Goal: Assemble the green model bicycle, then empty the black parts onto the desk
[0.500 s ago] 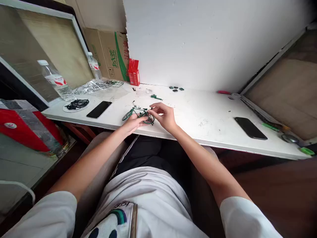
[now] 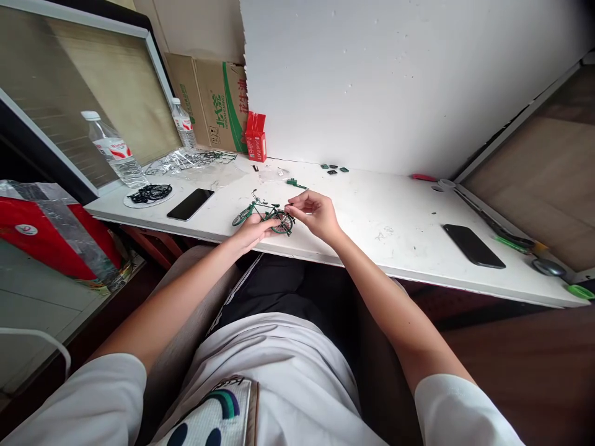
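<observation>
A small green model bicycle (image 2: pixel 264 210) stands near the front edge of the white table, its front wheel to the left. My left hand (image 2: pixel 253 231) holds it low at the frame, beside the rear wheel. The fingertips of my right hand (image 2: pixel 316 214) are pinched together at the upper right of the rear wheel; whatever they grip is too small to name. Behind the hands lies a green part with a thin stem (image 2: pixel 295 183).
Bottles (image 2: pixel 116 152), black coils on a round plate (image 2: pixel 147 203) and a phone (image 2: pixel 190 204) are at the left. Farther back are a red box (image 2: pixel 256 137) and several dark green pieces (image 2: pixel 331 172). Another phone (image 2: pixel 473 246) lies at the right.
The view has shifted slightly. My right hand has moved a little to the right relative to the bicycle, its fingers still pinched, while my left hand keeps its hold.
</observation>
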`<state>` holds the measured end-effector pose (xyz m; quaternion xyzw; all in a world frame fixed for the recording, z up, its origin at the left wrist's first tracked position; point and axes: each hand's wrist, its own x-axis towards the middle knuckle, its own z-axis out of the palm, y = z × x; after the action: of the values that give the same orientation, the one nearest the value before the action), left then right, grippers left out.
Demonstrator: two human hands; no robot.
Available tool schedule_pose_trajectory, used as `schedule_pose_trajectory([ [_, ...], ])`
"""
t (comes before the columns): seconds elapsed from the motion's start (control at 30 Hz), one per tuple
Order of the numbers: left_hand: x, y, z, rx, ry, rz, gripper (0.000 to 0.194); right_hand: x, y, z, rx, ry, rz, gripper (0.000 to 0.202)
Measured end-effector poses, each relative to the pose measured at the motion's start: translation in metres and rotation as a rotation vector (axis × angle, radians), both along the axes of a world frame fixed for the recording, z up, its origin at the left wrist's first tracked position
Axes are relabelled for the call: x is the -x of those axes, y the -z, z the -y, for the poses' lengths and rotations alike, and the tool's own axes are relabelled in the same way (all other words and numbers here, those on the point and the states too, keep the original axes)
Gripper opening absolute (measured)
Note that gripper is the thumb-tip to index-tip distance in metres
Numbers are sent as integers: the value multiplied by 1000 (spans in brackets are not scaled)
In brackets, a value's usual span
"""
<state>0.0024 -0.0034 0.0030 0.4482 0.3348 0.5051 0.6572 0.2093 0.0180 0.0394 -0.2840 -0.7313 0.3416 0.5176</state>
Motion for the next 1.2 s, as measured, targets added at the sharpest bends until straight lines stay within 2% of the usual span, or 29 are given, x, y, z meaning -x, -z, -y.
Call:
schedule_pose_trajectory([
  [0.17, 0, 2, 0, -17, -8, -24, 34, 0, -4, 3, 12, -23, 12, 45],
  [0.53, 2, 6, -2, -12, -11, -27, 36, -1, -2, 1, 6, 26, 7, 49],
  [0.77, 0, 5, -1, -34, -9, -35, 35, 3, -7, 9, -166, 25, 95, 38],
  [0.93, 1, 7, -3, -56, 7, -23, 34, 3, -11, 13, -285, 43, 180, 39],
  [1.2, 0, 5, -1, -32, -16, -27, 31, 4, -15, 16, -91, 23, 157, 41],
])
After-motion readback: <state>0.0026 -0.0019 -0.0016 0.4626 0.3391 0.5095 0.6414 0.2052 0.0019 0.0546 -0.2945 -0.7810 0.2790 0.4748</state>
